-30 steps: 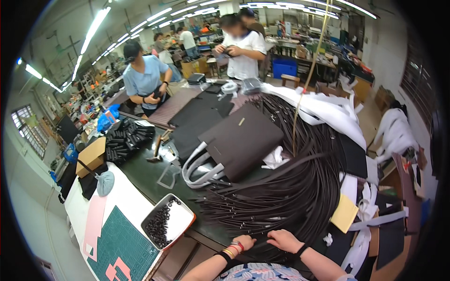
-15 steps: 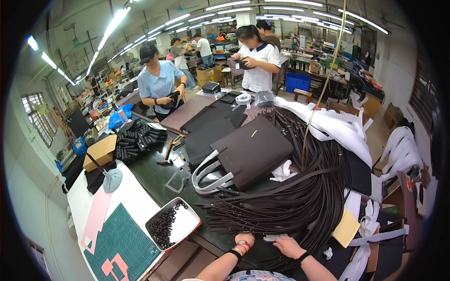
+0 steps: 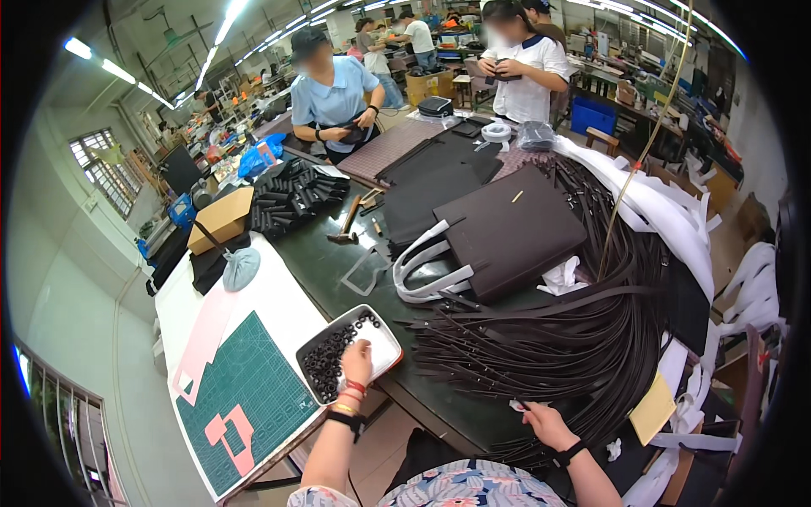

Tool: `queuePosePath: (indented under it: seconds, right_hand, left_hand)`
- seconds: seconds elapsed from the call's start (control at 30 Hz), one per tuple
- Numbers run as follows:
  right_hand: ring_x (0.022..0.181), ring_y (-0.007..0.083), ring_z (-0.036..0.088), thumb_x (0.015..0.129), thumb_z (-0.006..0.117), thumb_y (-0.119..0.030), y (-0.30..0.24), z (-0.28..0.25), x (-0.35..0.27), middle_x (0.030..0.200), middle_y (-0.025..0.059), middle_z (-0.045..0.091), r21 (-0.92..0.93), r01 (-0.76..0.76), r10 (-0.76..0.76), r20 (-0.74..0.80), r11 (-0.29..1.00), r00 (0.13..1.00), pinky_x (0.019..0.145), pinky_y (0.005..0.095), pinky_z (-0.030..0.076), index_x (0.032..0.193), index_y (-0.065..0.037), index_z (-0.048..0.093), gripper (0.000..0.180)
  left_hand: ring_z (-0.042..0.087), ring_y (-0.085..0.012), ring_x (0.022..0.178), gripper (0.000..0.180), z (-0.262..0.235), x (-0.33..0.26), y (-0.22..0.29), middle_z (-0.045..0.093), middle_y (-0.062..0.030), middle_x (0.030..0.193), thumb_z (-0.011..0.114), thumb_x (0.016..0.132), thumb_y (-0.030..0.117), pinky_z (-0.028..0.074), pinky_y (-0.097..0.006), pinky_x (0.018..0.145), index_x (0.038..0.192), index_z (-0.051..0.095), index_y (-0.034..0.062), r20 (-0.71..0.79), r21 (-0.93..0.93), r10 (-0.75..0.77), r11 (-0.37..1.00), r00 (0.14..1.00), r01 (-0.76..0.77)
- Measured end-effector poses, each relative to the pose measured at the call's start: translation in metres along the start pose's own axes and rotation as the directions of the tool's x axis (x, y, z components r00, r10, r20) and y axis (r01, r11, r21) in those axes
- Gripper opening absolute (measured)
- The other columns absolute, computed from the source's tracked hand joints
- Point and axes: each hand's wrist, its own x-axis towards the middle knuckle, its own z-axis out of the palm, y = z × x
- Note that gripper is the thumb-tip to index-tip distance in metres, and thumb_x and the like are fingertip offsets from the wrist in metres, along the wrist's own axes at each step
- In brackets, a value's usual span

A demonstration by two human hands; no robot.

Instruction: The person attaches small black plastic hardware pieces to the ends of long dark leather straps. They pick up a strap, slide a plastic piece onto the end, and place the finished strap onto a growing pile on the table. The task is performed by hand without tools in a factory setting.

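Observation:
My left hand (image 3: 357, 362) is over a white tray with a red outer side (image 3: 390, 365), its fingers bunched beside a heap of small black rings (image 3: 325, 359). What those fingers hold, if anything, is too small to make out. At the front edge of the dark table, my right hand (image 3: 549, 425) pinches the end of a dark strap, with a small pale scrap (image 3: 516, 406) beside its fingertips. Many long dark brown straps (image 3: 541, 346) fan out just beyond this hand. Behind them lies a dark brown tote bag (image 3: 515, 232) with wrapped handles (image 3: 414, 270).
A green cutting mat (image 3: 245, 380) with pink templates (image 3: 241, 439) lies on the left. A hammer (image 3: 346, 221) and a pile of black rolled pieces (image 3: 296, 194) are farther back. A yellow pad (image 3: 653, 410) sits at right. Two people stand across the table, handling dark items.
My left hand has moved left from the strap ends into the tray of rings. My right hand stays by the straps, now pinching an end. The view has turned leftward and down.

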Motion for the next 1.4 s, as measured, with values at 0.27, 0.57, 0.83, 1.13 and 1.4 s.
queuePosePath:
  seconds: [0.27, 0.57, 0.83, 1.13, 1.4]
  right_hand:
    - [0.06, 0.0119, 0.05, 0.1, 0.044, -0.014, -0.015, -0.006, -0.01, 0.065, 0.0037, 0.053, 0.272, -0.122, 0.18, -0.2, 0.954, 0.963, 0.058, 0.0277, 0.043, 0.102, 0.0, 0.06, 0.021]
    - [0.061, 0.0168, 0.055, 0.099, 0.047, -0.017, -0.015, -0.001, -0.021, 0.066, 0.0053, 0.057, 0.235, -0.158, 0.185, -0.099, 0.959, 0.978, 0.061, 0.0304, 0.045, 0.102, 0.0, 0.061, 0.022]
    - [0.064, 0.0236, 0.062, 0.097, 0.05, -0.018, -0.012, 0.004, -0.025, 0.069, 0.0084, 0.062, 0.152, -0.138, 0.152, -0.08, 0.979, 0.985, 0.062, 0.0342, 0.048, 0.103, -0.003, 0.063, 0.021]
    - [0.063, 0.0279, 0.064, 0.093, 0.057, -0.014, -0.047, -0.013, -0.018, 0.07, 0.0136, 0.062, 0.124, 0.003, 0.041, -0.346, 0.992, 0.937, 0.059, 0.035, 0.049, 0.096, -0.004, 0.062, 0.012]
    - [0.057, 0.0132, 0.06, 0.092, 0.059, -0.02, -0.068, -0.031, -0.016, 0.066, 0.006, 0.064, 0.219, -0.023, 0.072, -0.218, 0.975, 0.973, 0.055, 0.0268, 0.045, 0.085, -0.003, 0.069, 0.021]
  left_hand:
    - [0.063, -0.0354, 0.089, 0.014, 0.012, 0.028, -0.064, 0.059, -0.0156, 0.1, 0.048, 0.088, 0.01, 0.052, -0.047, 0.071, 0.094, 0.06, 0.0086, 0.101, 0.441, -0.023, 0.897, 0.995, -0.024]
    - [0.064, -0.026, 0.089, 0.014, 0.009, 0.033, -0.062, 0.064, -0.0093, 0.1, 0.053, 0.087, 0.013, 0.056, -0.039, 0.066, 0.087, 0.067, 0.0108, 0.179, 0.623, 0.021, 0.771, 0.984, -0.13]
    - [0.064, -0.0292, 0.092, 0.015, 0.012, 0.032, -0.068, 0.064, -0.0113, 0.096, 0.068, 0.079, 0.019, 0.055, -0.041, 0.075, 0.089, 0.064, 0.0073, 0.261, 0.639, 0.06, 0.738, 0.963, -0.219]
    - [0.063, -0.0223, 0.102, 0.019, -0.01, -0.001, 0.105, 0.064, -0.0102, 0.112, 0.064, 0.089, 0.001, 0.052, -0.033, 0.093, 0.107, 0.059, 0.0039, 0.547, -0.826, -0.096, 0.099, 0.832, 0.554]
    - [0.058, -0.0241, 0.116, 0.036, 0.032, -0.095, 0.208, 0.061, -0.0061, 0.117, 0.063, 0.087, -0.006, 0.046, -0.035, 0.105, 0.119, 0.055, 0.0069, 0.714, -0.626, 0.298, -0.134, 0.634, 0.768]
